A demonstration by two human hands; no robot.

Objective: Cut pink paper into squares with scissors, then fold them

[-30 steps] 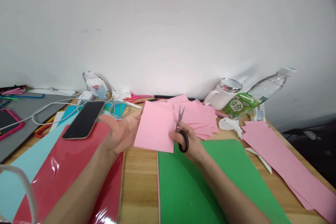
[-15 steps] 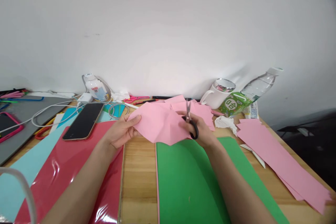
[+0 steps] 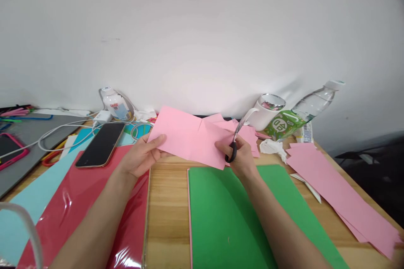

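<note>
My left hand [image 3: 140, 157] pinches the left edge of a pink paper sheet [image 3: 186, 136], which is held up above the table and spread wide. My right hand [image 3: 238, 155] grips the sheet's right edge with thumb and fingers while holding black-handled scissors [image 3: 236, 141]; the blades point up and to the right. A stack of pink paper pieces [image 3: 246, 132] lies on the table behind my right hand. A green sheet [image 3: 227, 214] lies flat under my right forearm.
A glossy red sheet [image 3: 82, 206] and a light blue sheet [image 3: 28, 201] lie left, with a phone [image 3: 101, 143] and cables. A white mug [image 3: 267, 111], green packet [image 3: 280, 124], tilted water bottle [image 3: 312, 103], crumpled tissue [image 3: 273, 147] and long pink strips [image 3: 334, 189] are right.
The pink sheet went from crumpled and folded between both hands to opened out and raised. My right hand shifted slightly right, and the scissor blades tilted to the right.
</note>
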